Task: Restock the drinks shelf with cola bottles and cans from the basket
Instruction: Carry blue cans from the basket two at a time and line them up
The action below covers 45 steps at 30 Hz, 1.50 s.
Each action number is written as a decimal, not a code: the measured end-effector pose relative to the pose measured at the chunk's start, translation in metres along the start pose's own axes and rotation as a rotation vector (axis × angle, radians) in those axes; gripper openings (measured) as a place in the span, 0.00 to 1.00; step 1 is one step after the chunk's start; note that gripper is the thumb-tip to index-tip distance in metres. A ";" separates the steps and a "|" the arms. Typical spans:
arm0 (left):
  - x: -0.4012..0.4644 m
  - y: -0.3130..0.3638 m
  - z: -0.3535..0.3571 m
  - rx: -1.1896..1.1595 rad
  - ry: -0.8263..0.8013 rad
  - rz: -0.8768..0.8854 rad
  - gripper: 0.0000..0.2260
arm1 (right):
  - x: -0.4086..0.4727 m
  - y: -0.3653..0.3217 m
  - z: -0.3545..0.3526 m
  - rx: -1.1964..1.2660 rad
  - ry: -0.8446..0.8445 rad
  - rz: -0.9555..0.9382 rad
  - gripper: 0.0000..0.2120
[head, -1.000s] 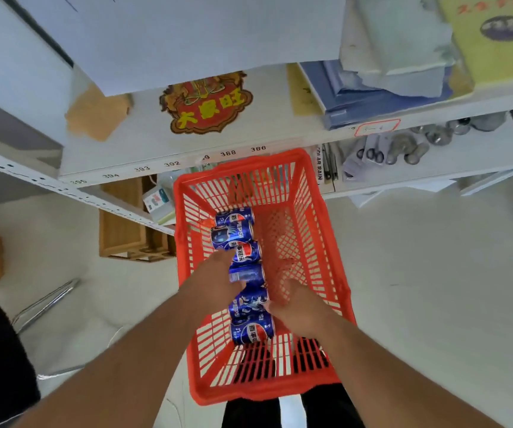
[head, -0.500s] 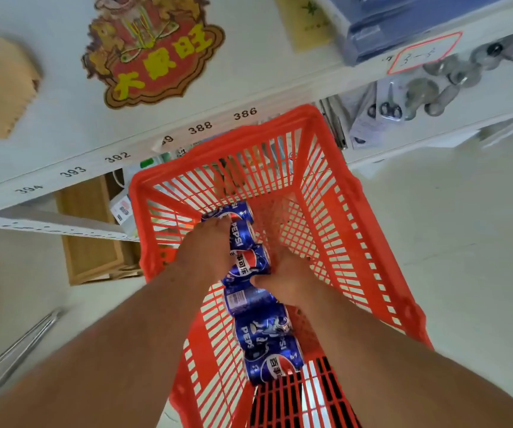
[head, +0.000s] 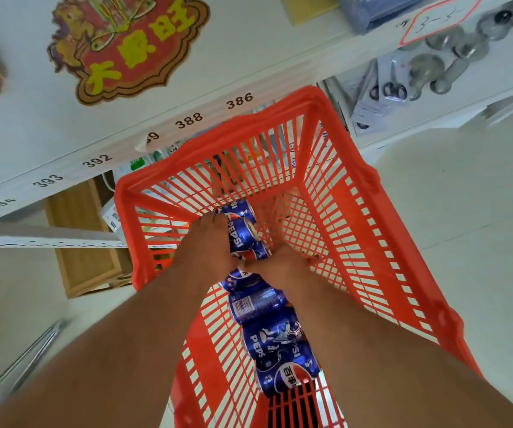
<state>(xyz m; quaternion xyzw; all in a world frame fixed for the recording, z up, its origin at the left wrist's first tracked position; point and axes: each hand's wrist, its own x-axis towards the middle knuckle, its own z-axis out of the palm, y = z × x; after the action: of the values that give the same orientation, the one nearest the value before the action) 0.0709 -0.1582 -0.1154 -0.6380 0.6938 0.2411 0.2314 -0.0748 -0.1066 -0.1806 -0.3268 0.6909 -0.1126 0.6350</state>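
You've got six cola cans (head: 269,307) in one row down the orange basket (head: 369,230). Your left hand (head: 208,248) and right hand (head: 283,267) both grip cans near the far end. Right half's open floor.

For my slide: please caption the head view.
Both hands reach among blue cola cans inside the red basket.

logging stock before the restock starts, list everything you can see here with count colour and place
basket: one, red plastic lattice, on the pale floor below the shelves
cola cans: at least six visible, blue, lying in a row along the basket bottom
shelf edge: white, numbered 386 to 394, above the basket
sign: one, red and gold with yellow characters, on the upper shelf
wooden box: one, light brown, under the shelf at left
metal ware: several silver pieces, lower shelf at right
left hand: grip on the cans near the far end
right hand: grip on the cans beside it
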 end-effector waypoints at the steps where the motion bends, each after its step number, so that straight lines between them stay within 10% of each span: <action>1: 0.000 -0.001 0.000 -0.012 -0.003 -0.008 0.40 | 0.000 0.000 0.001 0.030 -0.016 0.017 0.44; 10: -0.009 -0.005 -0.014 -0.238 0.053 -0.044 0.32 | -0.022 -0.008 0.005 0.285 0.035 0.003 0.40; 18: -0.102 0.014 -0.085 -0.884 0.124 -0.137 0.24 | -0.136 -0.054 -0.071 0.293 -0.012 -0.184 0.26; 30: -0.257 0.090 -0.188 -1.456 -0.089 0.261 0.25 | -0.355 -0.079 -0.173 0.720 0.011 -0.443 0.25; 35: -0.304 0.143 -0.196 -1.573 -0.253 0.342 0.25 | -0.430 -0.061 -0.185 0.972 0.082 -0.444 0.09; 45: -0.349 0.248 -0.191 -1.174 -0.380 0.684 0.34 | -0.522 0.013 -0.229 0.950 0.403 -0.551 0.18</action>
<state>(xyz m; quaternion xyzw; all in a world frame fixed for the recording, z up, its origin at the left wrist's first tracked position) -0.1517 0.0094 0.2621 -0.3503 0.5585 0.7418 -0.1228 -0.3068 0.1542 0.2696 -0.1459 0.5615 -0.6309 0.5152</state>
